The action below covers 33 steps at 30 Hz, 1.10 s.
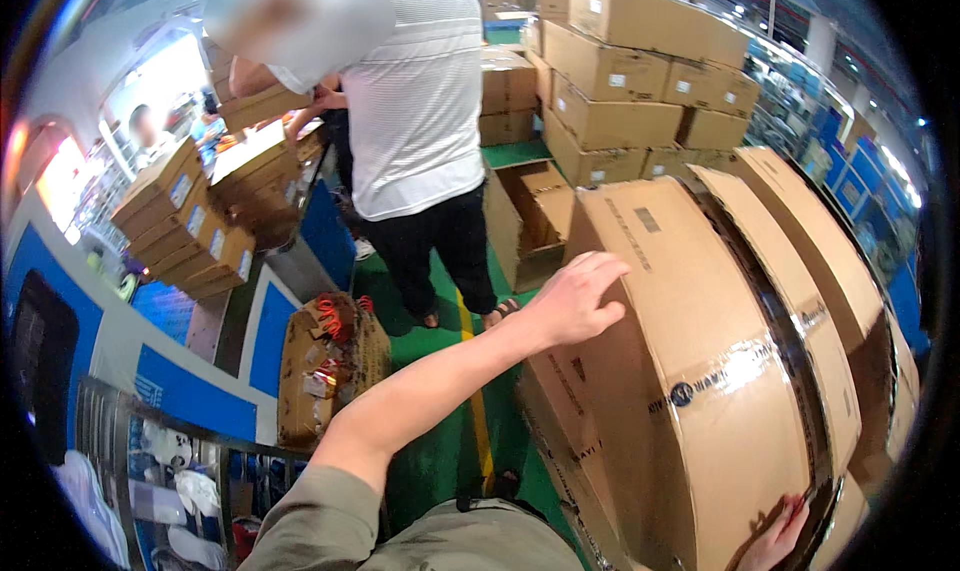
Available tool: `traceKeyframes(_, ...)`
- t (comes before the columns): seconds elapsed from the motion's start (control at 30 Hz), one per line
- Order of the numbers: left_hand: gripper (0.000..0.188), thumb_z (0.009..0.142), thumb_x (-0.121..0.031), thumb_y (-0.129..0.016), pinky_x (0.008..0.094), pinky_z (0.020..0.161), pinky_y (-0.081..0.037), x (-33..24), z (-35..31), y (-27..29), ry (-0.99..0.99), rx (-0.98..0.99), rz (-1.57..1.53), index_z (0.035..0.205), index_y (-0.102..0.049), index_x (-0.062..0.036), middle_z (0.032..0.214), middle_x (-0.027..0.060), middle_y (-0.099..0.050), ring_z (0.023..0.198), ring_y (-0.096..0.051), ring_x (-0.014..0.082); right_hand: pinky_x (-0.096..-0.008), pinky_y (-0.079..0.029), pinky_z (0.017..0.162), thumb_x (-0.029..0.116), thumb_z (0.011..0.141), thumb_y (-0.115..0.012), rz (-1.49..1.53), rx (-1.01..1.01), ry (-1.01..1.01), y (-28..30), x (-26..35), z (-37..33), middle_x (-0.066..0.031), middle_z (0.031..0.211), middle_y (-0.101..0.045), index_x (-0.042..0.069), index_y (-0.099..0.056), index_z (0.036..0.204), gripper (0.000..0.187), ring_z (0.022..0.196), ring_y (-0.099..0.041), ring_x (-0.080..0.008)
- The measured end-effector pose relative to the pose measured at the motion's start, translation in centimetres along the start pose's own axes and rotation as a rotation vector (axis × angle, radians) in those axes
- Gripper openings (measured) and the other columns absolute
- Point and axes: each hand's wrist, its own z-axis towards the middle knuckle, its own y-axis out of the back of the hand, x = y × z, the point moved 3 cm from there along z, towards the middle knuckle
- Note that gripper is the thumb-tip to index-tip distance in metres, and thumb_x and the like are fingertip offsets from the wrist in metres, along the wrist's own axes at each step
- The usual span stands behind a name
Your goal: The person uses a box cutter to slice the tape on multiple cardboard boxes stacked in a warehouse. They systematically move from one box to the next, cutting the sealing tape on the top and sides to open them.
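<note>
A large taped cardboard box [705, 341] stands at my right, on top of another carton [560, 411]. My left hand [585, 293] is at the upper left edge of the large box. Its fingers are bent, with the thumb apart from them, and nothing shows between them. Whether the fingertips touch the cardboard is hard to tell. At the lower right, my right hand [780, 536] has its fingers curled at the box's right edge, beside the dark gap to the neighbouring carton [800, 301]. Part of that hand is cut off by the picture's lower edge.
An open carton [530, 216] lies ahead, before stacked boxes [620, 101]. Ahead to the left, a person in a striped shirt [415, 101] stands beside piled small boxes [190, 226]. A carton with red coils [335, 371] and a metal rack [170, 481] stand at my left.
</note>
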Motion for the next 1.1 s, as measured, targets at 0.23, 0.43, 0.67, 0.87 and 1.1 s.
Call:
traceKeyframes(0.23,0.060,0.086,-0.036,-0.054,0.0548,0.113,-0.022,5.6,4.6,-3.0,0.310,0.308,0.220,0.139,-0.043,-0.0115,0.147,0.0217,-0.033,0.139,-0.027,0.0379,-0.0305,-0.058,0.064,0.005,0.098,-0.048,-0.122,0.093,0.059,-0.1,0.9,0.0,-0.0190,0.109,-0.063,0.003,-0.056,0.130,0.033,0.082,-0.066,-0.0219)
traceKeyframes(0.43,0.060,0.089,-0.044,-0.051,0.0633,0.111,-0.017,6.3,7.1,-3.9,0.393,0.411,0.365,0.142,-0.040,-0.0177,0.150,0.0208,-0.029,0.140,-0.023,0.0399,-0.0356,-0.056,0.075,0.005,0.097,-0.047,-0.577,0.152,0.452,0.6,0.8,0.8,-0.0218,0.109,-0.062,-0.002,-0.060,0.120,0.027,0.091,-0.064,-0.0301)
traceKeyframes(0.67,0.067,0.085,-0.047,-0.054,0.0614,0.113,-0.014,9.4,10.5,-4.7,0.495,0.392,0.310,0.144,-0.038,-0.0201,0.153,0.0202,-0.022,0.143,-0.016,0.0403,-0.0423,-0.049,0.085,0.009,0.093,-0.052,-0.719,0.085,0.657,-0.7,2.0,3.6,-0.0197,0.103,-0.063,-0.004,-0.063,0.106,0.021,0.096,-0.060,-0.0361)
traceKeyframes(0.87,0.068,0.087,-0.049,-0.049,0.0641,0.113,-0.010,10.2,10.5,-5.3,0.476,0.378,0.341,0.149,-0.031,-0.0258,0.158,0.0179,-0.012,0.146,-0.004,0.0393,-0.0362,-0.047,0.086,-0.003,0.094,-0.041,-0.471,0.125,0.176,-0.1,-6.4,10.3,-0.0175,0.097,-0.059,-0.005,-0.052,0.109,0.018,0.090,-0.058,-0.0314)
traceKeyframes(1.1,0.068,0.087,-0.049,-0.048,0.0650,0.112,-0.013,10.1,9.6,-5.5,0.473,0.329,0.313,0.149,-0.032,-0.0261,0.158,0.0156,-0.012,0.146,-0.005,0.0375,-0.0381,-0.039,0.067,0.000,0.091,-0.043,-0.538,0.019,0.438,0.0,-8.8,11.6,-0.0188,0.076,-0.045,-0.004,-0.043,0.089,0.004,0.071,-0.047,-0.0305)
